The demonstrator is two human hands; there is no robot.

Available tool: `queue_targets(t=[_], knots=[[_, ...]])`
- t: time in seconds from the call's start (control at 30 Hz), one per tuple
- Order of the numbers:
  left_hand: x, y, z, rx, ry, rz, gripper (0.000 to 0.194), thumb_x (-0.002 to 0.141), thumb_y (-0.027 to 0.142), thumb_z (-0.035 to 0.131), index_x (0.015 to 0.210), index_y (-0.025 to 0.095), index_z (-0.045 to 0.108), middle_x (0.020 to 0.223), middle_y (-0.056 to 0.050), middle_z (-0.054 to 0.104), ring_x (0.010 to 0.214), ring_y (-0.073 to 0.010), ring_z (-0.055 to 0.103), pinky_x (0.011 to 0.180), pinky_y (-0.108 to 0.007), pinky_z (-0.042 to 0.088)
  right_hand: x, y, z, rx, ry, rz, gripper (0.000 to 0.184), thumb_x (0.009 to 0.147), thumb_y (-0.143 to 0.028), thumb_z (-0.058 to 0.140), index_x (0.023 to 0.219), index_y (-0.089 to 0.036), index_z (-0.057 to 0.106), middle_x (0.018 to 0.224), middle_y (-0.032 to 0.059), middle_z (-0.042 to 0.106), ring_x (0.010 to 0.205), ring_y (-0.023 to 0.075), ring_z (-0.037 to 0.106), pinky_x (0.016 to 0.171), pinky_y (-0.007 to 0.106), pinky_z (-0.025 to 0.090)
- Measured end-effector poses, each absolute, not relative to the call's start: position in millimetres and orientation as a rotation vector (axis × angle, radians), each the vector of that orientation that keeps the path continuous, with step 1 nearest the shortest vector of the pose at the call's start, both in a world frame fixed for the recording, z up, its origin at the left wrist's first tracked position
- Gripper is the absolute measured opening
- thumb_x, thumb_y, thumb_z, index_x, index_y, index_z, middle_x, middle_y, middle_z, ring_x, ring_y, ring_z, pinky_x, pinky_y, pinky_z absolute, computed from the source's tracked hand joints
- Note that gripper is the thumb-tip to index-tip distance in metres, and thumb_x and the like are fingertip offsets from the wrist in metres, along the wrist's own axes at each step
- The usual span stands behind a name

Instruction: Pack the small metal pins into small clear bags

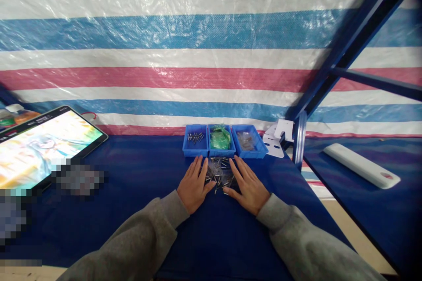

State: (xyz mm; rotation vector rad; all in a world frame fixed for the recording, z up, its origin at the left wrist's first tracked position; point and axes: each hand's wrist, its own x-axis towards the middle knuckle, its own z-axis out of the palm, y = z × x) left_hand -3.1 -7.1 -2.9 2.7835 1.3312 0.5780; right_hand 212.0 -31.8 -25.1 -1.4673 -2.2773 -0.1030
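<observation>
A: How far along do we seem to be?
B: Only partway, we'd judge. Some metal pieces (196,137) lie in the blue tray (195,153) at 11 o'clock from the loose pile (216,178), but the pile itself is in no tray.
A: Where is that pile?
B: On the desk (138,224), between our left hand (194,184) at 9 o'clock and our right hand (247,184) at 3.
A: Are we gripping anything?
B: Not that we can see. On both hands the fingers lie slightly parted, thumbs stretched in toward the pile, with no pinch showing.
A: How does the pile look?
B: Thin, dark and shiny pieces, crossed every which way. Something clear, perhaps plastic, seems mixed in; we can't tell exactly.
A: And beyond it?
B: A green bag (220,138) sits in the middle tray (222,153), at 12.
</observation>
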Motion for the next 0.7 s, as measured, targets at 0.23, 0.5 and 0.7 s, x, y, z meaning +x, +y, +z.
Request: queue_targets(t=[0.23, 0.5, 0.7], knots=[[2, -7, -13, 2.852, 1.362, 0.459, 0.061, 0.089, 0.047, 0.029, 0.135, 0.007, 0.023, 0.140, -0.017, 0.029, 0.132, -0.0242, 0.022, 0.106, -0.042, 0.028, 199, -30, -31, -1.508, -2.351, -0.101, 0.074, 0.085, -0.056, 0.032, 0.139, -0.009, 0.019, 0.144, 0.0153, 0.019, 0.133, 0.0262, 0.015, 0.105, 0.044, 0.025], [6, -3, -10, 2.809, 1.312, 0.488, 0.056, 0.091, 0.041, 0.027, 0.136, 0.008, 0.021, 0.142, -0.017, 0.025, 0.133, -0.0231, 0.017, 0.107, -0.043, 0.026, 194, -27, -29, -1.514, -2.282, -0.076, 0.065, 0.088, -0.049, 0.030, 0.139, -0.008, 0.021, 0.143, 0.0158, 0.022, 0.132, 0.0256, 0.019, 0.105, 0.044, 0.027], [0, -3, -8, 2.839, 1.176, 0.450, 0.070, 0.085, 0.054, 0.034, 0.137, 0.010, 0.019, 0.143, -0.016, 0.021, 0.134, -0.0254, 0.015, 0.107, -0.043, 0.026, 201, -28, -32, -1.504, -2.295, -0.080, 0.067, 0.088, -0.049, 0.031, 0.139, -0.007, 0.019, 0.143, 0.0157, 0.022, 0.132, 0.0253, 0.020, 0.105, 0.042, 0.027]])
